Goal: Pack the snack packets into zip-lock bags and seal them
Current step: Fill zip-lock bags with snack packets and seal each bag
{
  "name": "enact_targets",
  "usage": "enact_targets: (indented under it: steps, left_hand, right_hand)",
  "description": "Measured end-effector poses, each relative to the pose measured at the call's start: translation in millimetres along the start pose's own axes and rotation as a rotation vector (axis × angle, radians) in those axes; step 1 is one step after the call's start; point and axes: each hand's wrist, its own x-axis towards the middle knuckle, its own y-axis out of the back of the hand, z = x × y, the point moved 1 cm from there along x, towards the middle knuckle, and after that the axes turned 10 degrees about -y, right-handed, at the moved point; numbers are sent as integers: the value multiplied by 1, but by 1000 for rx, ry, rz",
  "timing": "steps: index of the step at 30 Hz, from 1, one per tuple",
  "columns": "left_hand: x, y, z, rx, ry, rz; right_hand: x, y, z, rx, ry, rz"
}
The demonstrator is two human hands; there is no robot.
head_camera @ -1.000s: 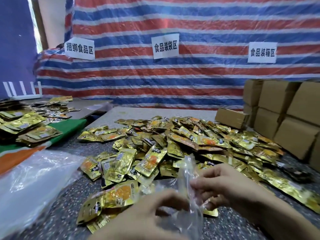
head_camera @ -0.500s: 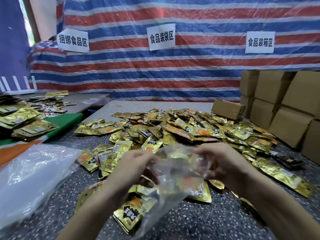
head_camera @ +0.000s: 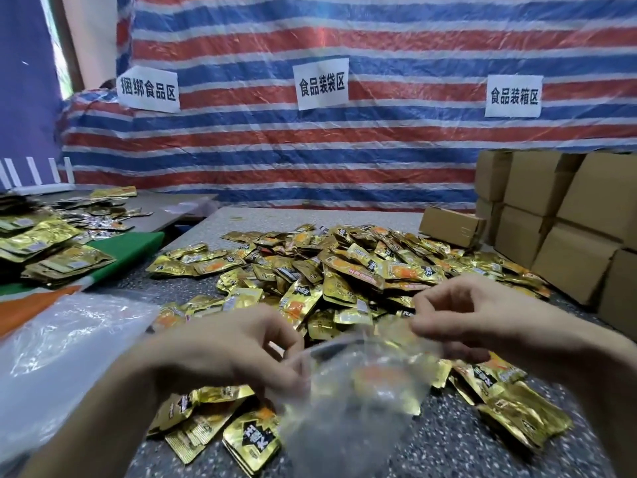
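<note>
Opening the bag mouth over the packet pile.

Left hand and right hand are held apart, each pinching one edge of the clear zip-lock bag just above the counter, near the loose snack packets. The step looks like spreading the mouth. Next, one hand needs freeing to grab packets while the other keeps the mouth open. The mouth is facing up and away, and the long axis is running down toward the person. Contents are too blurred to tell.
</note>
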Motion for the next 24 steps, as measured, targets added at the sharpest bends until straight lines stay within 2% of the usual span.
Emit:
enact_targets:
  steps: [4,6,7,9,10,14,17,21,24]
  left_hand:
    - [19,-1,-14,33,117,-7]
    - [28,3,-20,136,181,120]
    - [33,5,-24,217,214,207]
    - [39,8,-28,293,260,361]
    - [40,9,-30,289,264,422]
    - [36,10,-41,208,231,614]
    - [29,8,-43,180,200,644]
    - [28,6,-43,237,226,576]
    - [30,5,-48,252,245,597]
  right_hand:
    - [27,-1,19,-29,27,156]
    - [54,-3,33,-63,31,226]
    - [71,-1,41,-124,32,327]
    - [107,5,54,-317,2,526]
    - [123,7,59,-415,-22,570]
    - [173,6,76,-707,-155,594]
    - [190,-3,85,-852,-150,673]
    - [196,-12,86,-1031,-109,719]
    - [196,-13,76,-1020,24,867]
